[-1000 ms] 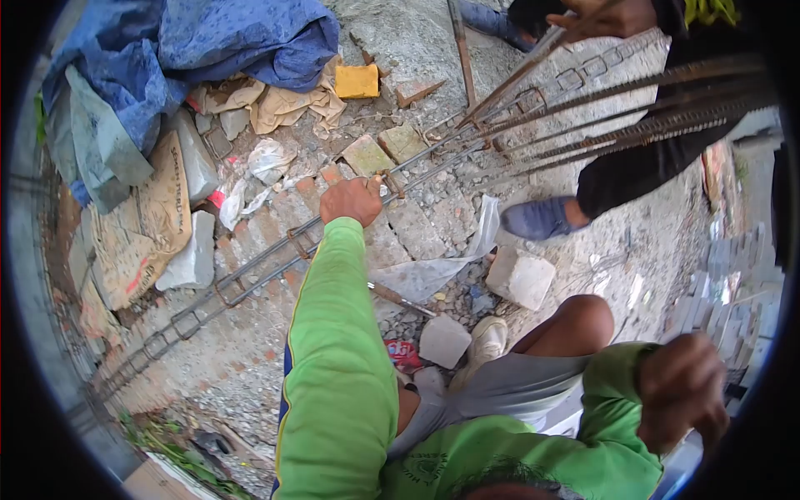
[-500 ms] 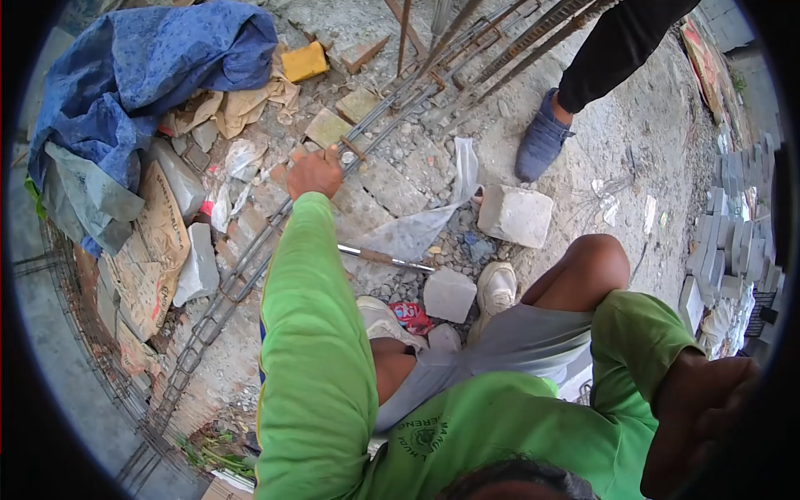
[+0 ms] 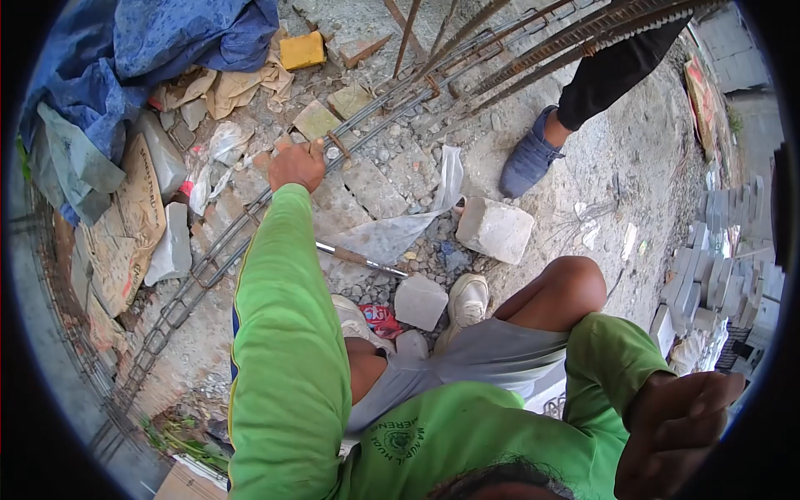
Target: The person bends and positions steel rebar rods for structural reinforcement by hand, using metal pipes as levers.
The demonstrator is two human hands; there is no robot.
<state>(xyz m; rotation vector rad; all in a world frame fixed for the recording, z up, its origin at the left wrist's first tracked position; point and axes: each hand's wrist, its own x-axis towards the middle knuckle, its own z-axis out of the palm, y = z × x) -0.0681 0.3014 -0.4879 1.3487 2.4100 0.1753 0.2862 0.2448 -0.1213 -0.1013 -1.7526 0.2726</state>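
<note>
My left hand (image 3: pixel 297 164) reaches far out in a green sleeve. Its fingers are closed around the bars of a long rebar cage (image 3: pixel 193 279), which slants across the ground. My right hand (image 3: pixel 679 429) is raised at the lower right, by my bent knee. Those fingers are curled in, and shadow hides what they hold, if anything. Between my left arm and my feet lies a thin rod-shaped tool (image 3: pixel 362 259), part brown and part shiny metal. A pale concrete block (image 3: pixel 420 302) rests by my shoes.
Another person's shoe (image 3: pixel 530 157) stands beyond a larger concrete block (image 3: pixel 496 230). Upright rebar (image 3: pixel 575 52) rises at the top. A blue tarp (image 3: pixel 196 37), a torn cement bag (image 3: pixel 133 225) and rubble lie left. Grey paving blocks (image 3: pixel 717 275) are piled right.
The whole view has shifted, so most things sit further left. My left hand keeps its hold on the rebar cage. My right hand shows more clearly, slightly lower, with curled fingers.
</note>
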